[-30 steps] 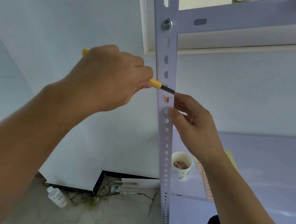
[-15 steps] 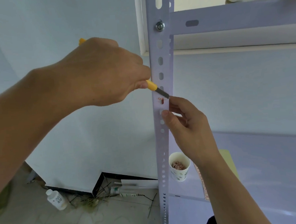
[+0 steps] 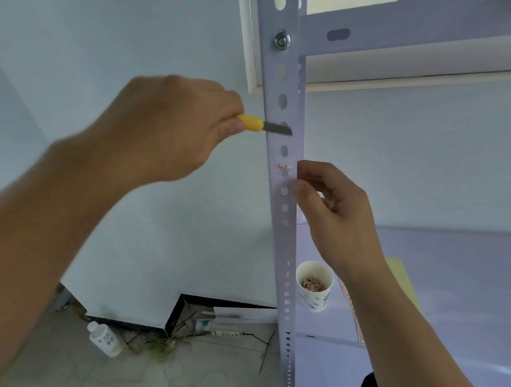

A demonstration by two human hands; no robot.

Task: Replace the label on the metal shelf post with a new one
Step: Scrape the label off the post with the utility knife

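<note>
A pale perforated metal shelf post runs up the middle of the view. A small torn scrap of red-and-white label clings to it at mid height. My left hand grips a yellow-handled utility knife, its blade lying across the post a little above the scrap. My right hand rests against the post's right edge just below the scrap, thumb and forefinger on the metal.
A paper cup with label scrapings stands on the lower shelf beside a sheet of labels and a yellow pad. On the floor lie a white bottle, tubes and twigs. A horizontal shelf beam crosses above.
My left hand has lifted the knife blade off the label scrap to a spot higher up the post. My right hand stays on the post edge.
</note>
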